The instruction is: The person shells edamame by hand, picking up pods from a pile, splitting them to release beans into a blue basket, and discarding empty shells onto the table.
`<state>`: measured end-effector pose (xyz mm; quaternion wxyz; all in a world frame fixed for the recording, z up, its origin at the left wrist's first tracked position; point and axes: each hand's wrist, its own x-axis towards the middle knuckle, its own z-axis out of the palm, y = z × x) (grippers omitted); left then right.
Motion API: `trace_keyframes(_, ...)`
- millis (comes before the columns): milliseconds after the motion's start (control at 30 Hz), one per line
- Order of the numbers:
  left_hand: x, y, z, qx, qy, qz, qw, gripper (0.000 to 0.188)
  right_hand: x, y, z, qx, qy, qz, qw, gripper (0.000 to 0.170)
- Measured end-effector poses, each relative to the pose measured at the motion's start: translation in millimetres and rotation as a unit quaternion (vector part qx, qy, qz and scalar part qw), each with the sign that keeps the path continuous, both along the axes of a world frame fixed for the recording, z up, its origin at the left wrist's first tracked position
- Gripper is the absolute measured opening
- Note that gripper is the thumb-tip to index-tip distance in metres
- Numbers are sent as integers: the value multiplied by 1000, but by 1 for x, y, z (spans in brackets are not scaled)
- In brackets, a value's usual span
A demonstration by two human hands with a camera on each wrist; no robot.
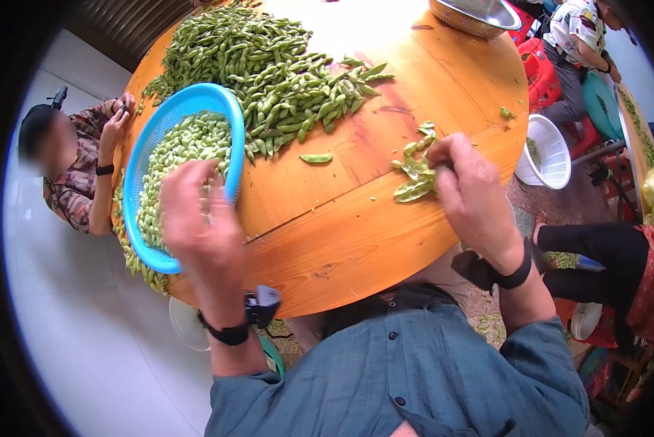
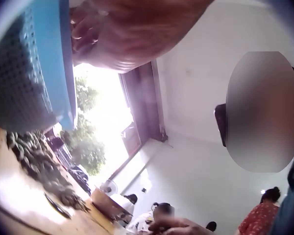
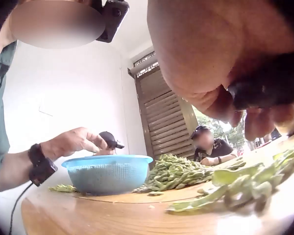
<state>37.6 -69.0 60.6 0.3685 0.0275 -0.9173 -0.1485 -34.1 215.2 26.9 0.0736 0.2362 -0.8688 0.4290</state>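
Over the blue plastic basket point(image 1: 236, 120), my left hand point(image 1: 201, 218) is blurred, its loose fingers pointing down at the shelled green beans point(image 1: 174, 164). In the right wrist view this left hand point(image 3: 73, 143) reaches across the basket's rim point(image 3: 137, 158); no pod shows in it. My right hand point(image 1: 476, 200) bends its fingers at a small heap of split pods point(image 1: 414, 191) on the table's right side. Fingertips overlap the pods there, and I cannot tell whether they pinch one. A single whole pod point(image 1: 316, 158) lies between the two hands.
A large pile of unshelled pods point(image 1: 232, 51) covers the far left of the round wooden table point(image 1: 327, 255). At the far edge stands a metal colander point(image 1: 480, 18). Beyond the right edge is a white basket point(image 1: 549, 156). Another person point(image 1: 79, 164) sits at the left.
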Motion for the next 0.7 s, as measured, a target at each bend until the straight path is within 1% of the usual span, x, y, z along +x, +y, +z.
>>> trace_keyframes(33, -4, 13, -7, 79, -33, -72, 994, 22, 3, -8, 2, -28, -1, 14, 1000, 16)
trace_keyframes(67, -10, 26, -10, 56, -68, -114, 990, 22, 5, -14, 0, -27, 1, 15, 1000, 16)
trace_keyframes(100, -18, 36, -14, 34, -103, -156, 982, 21, 7, -21, -4, -61, -2, 57, 996, 15)
trace_keyframes(133, -31, 41, -24, 33, -109, -161, 980, 22, 10, -26, -8, -95, -6, 99, 991, 13)
trace_keyframes(200, -49, 36, -46, -4, -169, -135, 976, 20, 17, -35, -11, -103, -16, 110, 988, 13)
trace_keyframes(233, -53, 33, -50, -6, -168, -137, 976, 20, 18, -38, -13, -110, -28, 118, 986, 12)
trace_keyframes(300, -59, 28, -55, 8, -245, -108, 963, 19, 18, -40, -19, -108, -40, 121, 986, 13)
trace_keyframes(333, -60, 27, -57, 7, -245, -111, 963, 19, 18, -41, -20, -105, -53, 126, 985, 14)
trace_keyframes(367, -59, 26, -60, -19, -226, -108, 968, 14, 18, -42, -20, -105, -54, 124, 985, 14)
trace_keyframes(400, -57, 27, -60, -45, -206, -106, 972, 10, 18, -44, -18, -120, -88, 102, 984, 15)
trace_keyframes(433, -55, 29, -59, -45, -205, -108, 972, 10, 17, -45, -17, -134, -120, 80, 980, 16)
trace_keyframes(467, -51, 32, -54, 137, -244, -124, 952, 11, 15, -46, -17, -134, -119, 77, 981, 16)
trace_keyframes(500, -47, 36, -50, 315, -275, -138, 898, 12, 13, -47, -18, -147, -133, 66, 978, 17)
trace_keyframes(533, -43, 42, -46, 315, -277, -142, 896, 12, 12, -48, -19, -159, -147, 54, 975, 18)
trace_keyframes(567, -38, 48, -43, 445, -286, -163, 833, 14, 11, -48, -19, -157, -147, 48, 975, 18)
trace_keyframes(600, -34, 53, -42, 566, -290, -180, 751, 16, 10, -49, -18, -172, -183, 45, 967, 19)
trace_keyframes(633, -32, 55, -45, 588, -293, -194, 729, 18, 10, -49, -17, -187, -218, 42, 957, 20)
trace_keyframes(700, -29, 60, -47, 595, -300, -202, 718, 17, 9, -47, -15, -186, -241, 46, 951, 20)
